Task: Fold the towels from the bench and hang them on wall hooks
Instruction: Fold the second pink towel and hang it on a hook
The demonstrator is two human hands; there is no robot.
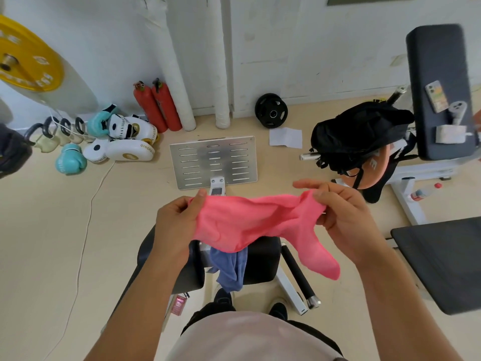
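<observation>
The towel (250, 222) held up is plain pink; the one (230, 267) beneath is blue. Two fire extinguishers (157, 108) are red, a weight plate (24, 53) yellow, the backpack (361, 134) black.

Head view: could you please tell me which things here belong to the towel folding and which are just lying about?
Part of the job:
pink towel, held by left hand and right hand
blue towel on the bench

Lying about:
black backpack
fire extinguishers
boxing gloves
yellow weight plate
phone

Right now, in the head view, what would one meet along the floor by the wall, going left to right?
Kettlebells → boxing gloves → red fire extinguishers → black weight plate → black backpack.
</observation>
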